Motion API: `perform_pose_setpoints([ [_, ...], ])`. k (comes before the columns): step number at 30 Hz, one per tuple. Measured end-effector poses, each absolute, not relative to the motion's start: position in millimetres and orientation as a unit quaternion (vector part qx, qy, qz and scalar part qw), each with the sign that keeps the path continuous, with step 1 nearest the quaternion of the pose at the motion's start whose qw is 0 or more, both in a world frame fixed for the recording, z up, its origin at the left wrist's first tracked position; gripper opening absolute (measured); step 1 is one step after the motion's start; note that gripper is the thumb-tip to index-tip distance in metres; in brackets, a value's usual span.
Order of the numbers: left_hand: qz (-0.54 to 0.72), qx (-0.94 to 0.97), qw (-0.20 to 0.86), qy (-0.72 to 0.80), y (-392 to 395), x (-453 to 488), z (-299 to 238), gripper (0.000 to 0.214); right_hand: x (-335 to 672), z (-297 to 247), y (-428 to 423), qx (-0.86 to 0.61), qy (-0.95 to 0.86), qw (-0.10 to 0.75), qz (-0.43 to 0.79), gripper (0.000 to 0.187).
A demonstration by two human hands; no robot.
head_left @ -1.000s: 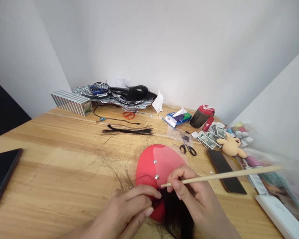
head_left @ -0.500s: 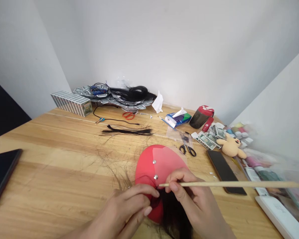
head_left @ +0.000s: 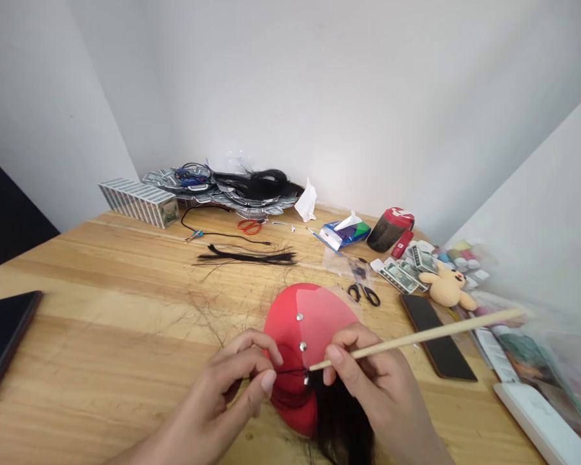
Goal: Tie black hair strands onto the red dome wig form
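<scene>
In the head view, a red rounded form point(head_left: 285, 316) with a paler pink net patch point(head_left: 322, 313) and several silver pins point(head_left: 303, 347) sits on the table. Dark hair point(head_left: 343, 420) hangs from its lower right side. My left hand point(head_left: 232, 381) pinches a thin dark strand of hair point(head_left: 288, 371), drawn taut toward the form. My right hand point(head_left: 368, 368) grips a pale wooden stick point(head_left: 430, 332), its narrow tip by the lowest pin where the strand meets the form. The stick's far end points up to the right.
A bundle of black hair point(head_left: 252, 256) lies behind the form. Black scissors point(head_left: 363, 294), a phone point(head_left: 436, 336), a tissue pack point(head_left: 345, 231), a plush toy point(head_left: 448, 287) and a white power strip point(head_left: 542, 420) are to the right. A dark tablet point(head_left: 10, 342) rests at left.
My left hand has moved left, away from the form's middle, and the strand now shows stretched out. The stick has tilted, its far end rising, and the lowest pin is now visible.
</scene>
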State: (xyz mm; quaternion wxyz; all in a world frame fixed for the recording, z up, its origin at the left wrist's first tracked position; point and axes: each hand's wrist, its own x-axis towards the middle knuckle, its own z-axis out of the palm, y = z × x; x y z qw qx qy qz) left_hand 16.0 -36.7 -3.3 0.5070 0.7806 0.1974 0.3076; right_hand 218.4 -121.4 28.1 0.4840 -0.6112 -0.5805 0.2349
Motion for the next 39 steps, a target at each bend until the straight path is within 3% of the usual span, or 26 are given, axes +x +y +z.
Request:
perform_pose_setpoints([
  [8, 0.312, 0.728, 0.577, 0.2, -21.8, 1.4, 6.1, 0.045, 215.2, 31.1, -122.1, -0.613, -0.574, 0.491, 0.233, 0.035],
  [13, 0.279, 0.639, 0.693, 0.184, -18.7, -0.7, 0.1, 0.035, 214.2, 27.7, -121.7, -0.598, -0.572, 0.503, 0.25, 0.032],
  [18, 0.276, 0.601, 0.733, 0.158, -18.5, 2.5, -2.5, 0.034, 212.7, 29.6, -121.6, -0.592, -0.586, 0.489, 0.259, 0.029],
  [39, 0.257, 0.731, 0.592, 0.219, -19.9, 4.5, 4.0, 0.033, 215.1, 40.1, -120.4, -0.61, -0.589, 0.446, 0.288, 0.033],
])
